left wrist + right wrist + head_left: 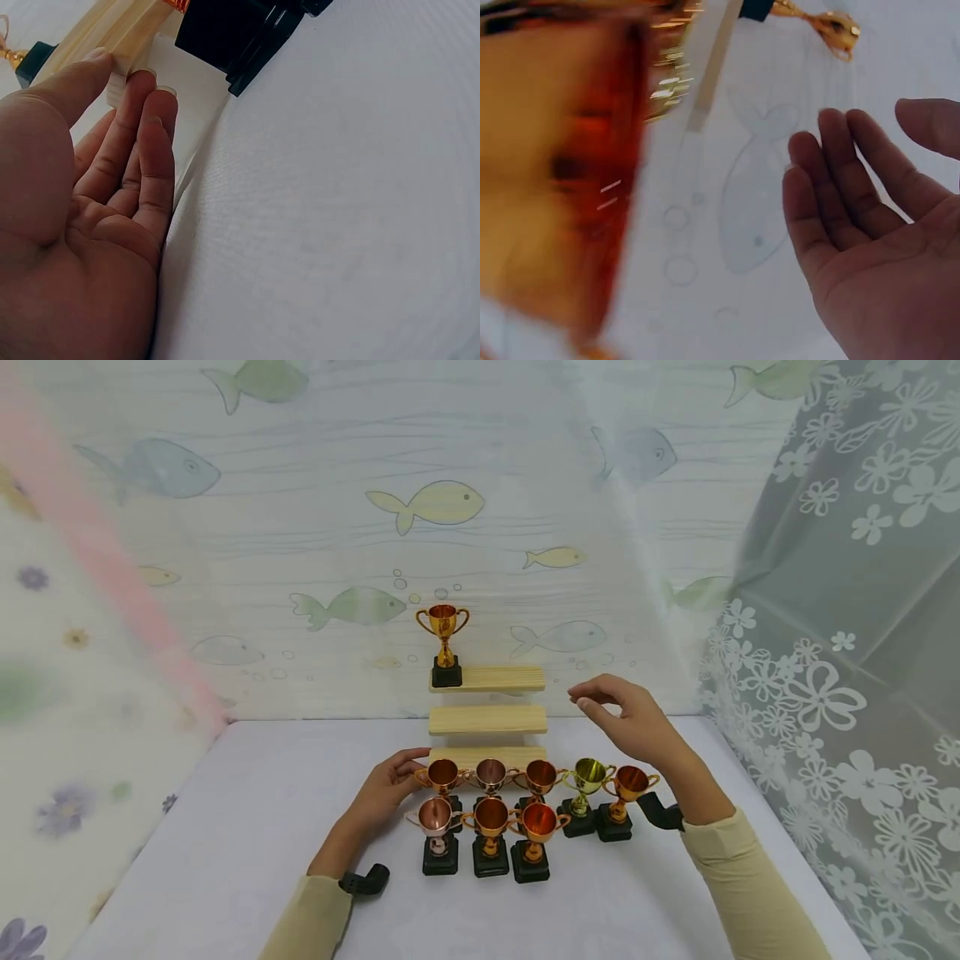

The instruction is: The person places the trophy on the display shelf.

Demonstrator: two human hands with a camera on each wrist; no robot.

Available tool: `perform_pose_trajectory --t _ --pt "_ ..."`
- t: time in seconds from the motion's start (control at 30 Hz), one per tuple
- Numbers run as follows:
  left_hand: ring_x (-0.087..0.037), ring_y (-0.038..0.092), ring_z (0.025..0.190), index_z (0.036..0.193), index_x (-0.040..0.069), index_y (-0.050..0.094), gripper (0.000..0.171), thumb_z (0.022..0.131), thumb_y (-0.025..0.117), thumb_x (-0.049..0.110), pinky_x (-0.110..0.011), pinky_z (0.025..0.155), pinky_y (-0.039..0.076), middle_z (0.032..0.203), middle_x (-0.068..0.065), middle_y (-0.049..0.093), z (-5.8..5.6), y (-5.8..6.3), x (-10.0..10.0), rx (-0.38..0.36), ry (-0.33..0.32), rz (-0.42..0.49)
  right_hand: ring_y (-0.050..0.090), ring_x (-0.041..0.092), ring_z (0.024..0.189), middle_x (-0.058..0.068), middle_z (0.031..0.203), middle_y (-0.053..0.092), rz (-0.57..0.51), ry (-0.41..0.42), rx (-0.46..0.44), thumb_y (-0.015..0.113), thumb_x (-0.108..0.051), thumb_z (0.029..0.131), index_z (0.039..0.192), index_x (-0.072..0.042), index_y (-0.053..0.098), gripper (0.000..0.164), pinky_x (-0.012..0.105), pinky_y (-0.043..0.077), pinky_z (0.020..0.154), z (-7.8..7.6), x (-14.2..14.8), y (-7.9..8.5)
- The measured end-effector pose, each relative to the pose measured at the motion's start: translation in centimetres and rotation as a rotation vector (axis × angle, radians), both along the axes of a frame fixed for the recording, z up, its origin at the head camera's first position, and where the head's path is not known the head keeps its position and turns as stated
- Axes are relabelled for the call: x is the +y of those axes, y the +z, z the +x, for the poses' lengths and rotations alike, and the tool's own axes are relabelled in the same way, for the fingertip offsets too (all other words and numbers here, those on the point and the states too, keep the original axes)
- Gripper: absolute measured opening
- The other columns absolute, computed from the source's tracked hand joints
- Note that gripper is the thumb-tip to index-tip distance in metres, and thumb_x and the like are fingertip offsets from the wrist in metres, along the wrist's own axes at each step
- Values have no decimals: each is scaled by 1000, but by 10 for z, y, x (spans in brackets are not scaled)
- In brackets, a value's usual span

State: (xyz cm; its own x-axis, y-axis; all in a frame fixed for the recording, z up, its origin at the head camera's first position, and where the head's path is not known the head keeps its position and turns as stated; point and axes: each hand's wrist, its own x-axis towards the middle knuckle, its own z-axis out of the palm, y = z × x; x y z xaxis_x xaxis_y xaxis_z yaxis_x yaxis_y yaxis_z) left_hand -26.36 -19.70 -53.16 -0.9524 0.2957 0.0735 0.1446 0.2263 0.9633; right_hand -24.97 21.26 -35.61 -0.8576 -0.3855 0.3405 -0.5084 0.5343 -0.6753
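Observation:
The left hand [387, 789] rests beside the lowest step of a three-step wooden stand [487, 721], its fingertips right at the step's left end. In the left wrist view, the thumb lies against the wood [133, 34] and the other fingers reach up below its edge, slightly bent. To the right of the stand, the right hand [626, 714] is raised with nothing in it, fingers loosely bent and apart from the thumb. A gold trophy cup [445, 635] stands upright on the left of the top step.
Several small trophy cups on black bases stand before the stand: a back row with a yellow-gold cup [588, 774], and a front row with a rose-coloured cup [436, 817] and a red-lined cup [540, 820]. A fish-patterned curtain [465, 435] hangs behind the white table [247, 827].

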Motion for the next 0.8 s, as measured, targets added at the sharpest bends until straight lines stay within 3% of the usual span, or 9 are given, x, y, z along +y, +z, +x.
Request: perform_pose_trajectory --t 0.17,0.33,0.57,0.8 --pt "-21 68 105 141 23 52 48 96 67 34 -26 91 51 111 -4 71 1 -1 -1 19 -4 -10 57 15 119 -1 126 64 -101 -26 -29 54 -27 104 125 -21 64 24 34 46 100 11 26 -24" --pt "-19 67 105 142 21 52 49 96 67 33 -26 92 50 111 -4 71 2 0 -2 11 -5 -11 58 15 119 7 128 63 -211 -7 -96 54 -23 104 127 -16 63 25 19 46 95 20 49 -43" --pt "-19 67 103 143 15 51 49 98 65 28 -27 89 50 111 -5 71 2 1 -1 28 -7 -15 62 14 110 15 125 63 -205 -19 -146 48 -12 106 130 -7 61 27 20 49 90 28 78 -74" --pt "-19 66 102 140 21 53 45 98 66 30 -29 89 50 110 -4 71 2 1 0 10 9 -15 64 22 113 18 127 62 -197 109 -316 54 -1 101 130 -2 59 30 26 51 93 28 100 -94"
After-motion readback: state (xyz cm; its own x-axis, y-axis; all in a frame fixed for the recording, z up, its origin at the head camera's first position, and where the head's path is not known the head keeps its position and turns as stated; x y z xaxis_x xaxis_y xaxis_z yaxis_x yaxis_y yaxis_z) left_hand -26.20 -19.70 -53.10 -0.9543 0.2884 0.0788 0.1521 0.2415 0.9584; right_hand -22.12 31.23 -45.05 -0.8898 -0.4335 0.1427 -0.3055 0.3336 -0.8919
